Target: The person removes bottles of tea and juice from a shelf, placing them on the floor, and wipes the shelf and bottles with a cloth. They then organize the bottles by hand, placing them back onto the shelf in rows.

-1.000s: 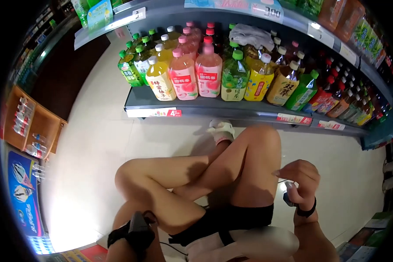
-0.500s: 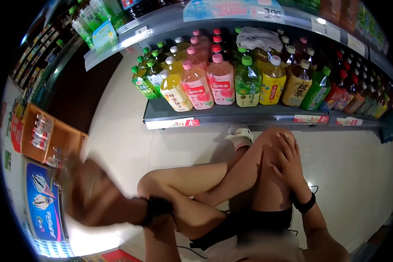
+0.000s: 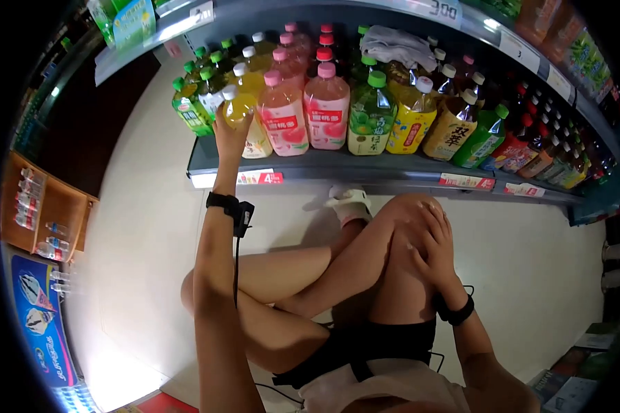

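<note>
My left hand (image 3: 230, 136) reaches to the bottom shelf, its fingers around the upper part of a white-capped bottle of yellow drink (image 3: 257, 142) in the front row. The bottle stands upright on the shelf, partly covered by the hand. Directly to its right are two pink peach drink bottles (image 3: 283, 124). Behind and to the left stand green-capped bottles (image 3: 191, 110). My right hand (image 3: 432, 242) lies on my bent knee with fingers stretched out, holding nothing.
The shelf edge (image 3: 337, 168) carries price tags. A grey cloth (image 3: 401, 47) lies over bottle tops. More bottles (image 3: 448, 127) line the shelf rightward. At left are a wooden case (image 3: 27, 237) with bottles and a blue ice cream panel (image 3: 41, 323). Another person's feet (image 3: 618, 265) show at right.
My left hand has swung from the lower left, where it was blurred, up and forward to the yellow drink bottle. The view has shifted slightly; my right hand stays on the knee.
</note>
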`<move>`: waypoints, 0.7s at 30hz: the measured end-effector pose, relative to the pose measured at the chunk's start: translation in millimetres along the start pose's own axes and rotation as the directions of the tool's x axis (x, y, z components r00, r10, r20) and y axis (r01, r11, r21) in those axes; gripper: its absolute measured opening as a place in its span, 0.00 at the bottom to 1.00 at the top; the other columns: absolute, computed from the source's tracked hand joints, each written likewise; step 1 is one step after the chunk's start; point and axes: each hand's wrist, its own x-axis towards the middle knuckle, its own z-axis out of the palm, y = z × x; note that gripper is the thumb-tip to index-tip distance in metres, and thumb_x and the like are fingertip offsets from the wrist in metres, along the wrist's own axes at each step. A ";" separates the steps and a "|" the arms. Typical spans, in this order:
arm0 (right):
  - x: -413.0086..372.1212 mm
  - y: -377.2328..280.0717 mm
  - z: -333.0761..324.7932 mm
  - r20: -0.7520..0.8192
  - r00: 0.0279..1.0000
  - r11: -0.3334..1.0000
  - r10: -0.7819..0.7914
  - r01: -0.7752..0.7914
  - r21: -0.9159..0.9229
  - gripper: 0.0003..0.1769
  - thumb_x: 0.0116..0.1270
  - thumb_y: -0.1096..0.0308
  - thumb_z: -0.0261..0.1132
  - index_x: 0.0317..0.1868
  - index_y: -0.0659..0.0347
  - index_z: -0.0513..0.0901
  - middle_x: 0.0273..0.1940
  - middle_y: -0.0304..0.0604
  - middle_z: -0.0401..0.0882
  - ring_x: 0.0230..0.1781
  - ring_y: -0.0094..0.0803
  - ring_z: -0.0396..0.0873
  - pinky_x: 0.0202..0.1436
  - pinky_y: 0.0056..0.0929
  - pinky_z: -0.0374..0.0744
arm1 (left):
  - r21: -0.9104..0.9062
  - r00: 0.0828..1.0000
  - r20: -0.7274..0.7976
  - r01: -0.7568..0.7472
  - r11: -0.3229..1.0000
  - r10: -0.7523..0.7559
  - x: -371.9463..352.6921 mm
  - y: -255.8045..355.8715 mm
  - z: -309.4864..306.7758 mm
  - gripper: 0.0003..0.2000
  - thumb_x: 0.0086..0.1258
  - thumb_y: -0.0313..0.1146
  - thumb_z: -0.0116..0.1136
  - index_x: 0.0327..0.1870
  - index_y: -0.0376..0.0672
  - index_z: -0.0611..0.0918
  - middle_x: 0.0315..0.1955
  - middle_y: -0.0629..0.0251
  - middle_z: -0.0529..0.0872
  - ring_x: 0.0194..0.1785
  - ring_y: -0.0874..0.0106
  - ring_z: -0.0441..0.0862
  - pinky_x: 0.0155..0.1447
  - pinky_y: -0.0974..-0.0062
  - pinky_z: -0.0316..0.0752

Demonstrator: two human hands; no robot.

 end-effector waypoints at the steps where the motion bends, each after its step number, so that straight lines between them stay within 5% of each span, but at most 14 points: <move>1: 2.5 -0.6 1.7 -0.011 1.000 1.000 0.000 0.000 0.001 0.19 0.54 0.65 0.62 0.48 0.60 0.77 0.65 0.50 0.61 0.69 0.48 0.53 0.69 0.51 0.50 | -0.069 0.998 -0.058 -0.003 0.998 -0.001 -4.2 2.3 3.4 0.35 0.54 0.44 0.67 0.61 0.39 0.66 0.53 0.53 0.72 0.55 0.55 0.66 0.59 0.63 0.64; 8: 9.6 -3.7 6.9 -0.041 0.999 1.000 -0.015 0.014 -0.014 0.18 0.53 0.67 0.61 0.46 0.61 0.78 0.64 0.50 0.63 0.68 0.49 0.55 0.69 0.50 0.52 | -0.213 0.996 -0.025 0.077 0.974 -0.085 -6.8 -1.1 4.2 0.36 0.55 0.43 0.66 0.63 0.40 0.63 0.54 0.53 0.70 0.58 0.56 0.63 0.62 0.63 0.61; 19: 13.9 -5.8 2.6 -0.046 0.998 0.999 0.042 -0.041 0.031 0.18 0.55 0.68 0.60 0.48 0.59 0.79 0.60 0.50 0.68 0.65 0.45 0.61 0.68 0.49 0.54 | -0.156 0.999 0.005 0.054 0.986 -0.054 -8.8 1.0 0.0 0.36 0.57 0.44 0.65 0.64 0.40 0.62 0.54 0.51 0.68 0.58 0.58 0.63 0.61 0.65 0.62; 21: 37.1 -2.1 -6.2 0.178 0.982 0.997 -0.062 0.055 0.045 0.18 0.56 0.68 0.60 0.49 0.60 0.78 0.57 0.51 0.71 0.60 0.43 0.66 0.65 0.45 0.60 | -0.172 0.999 0.002 0.042 0.984 -0.042 -6.2 1.8 0.9 0.36 0.57 0.44 0.65 0.64 0.40 0.62 0.55 0.51 0.68 0.58 0.58 0.63 0.61 0.65 0.62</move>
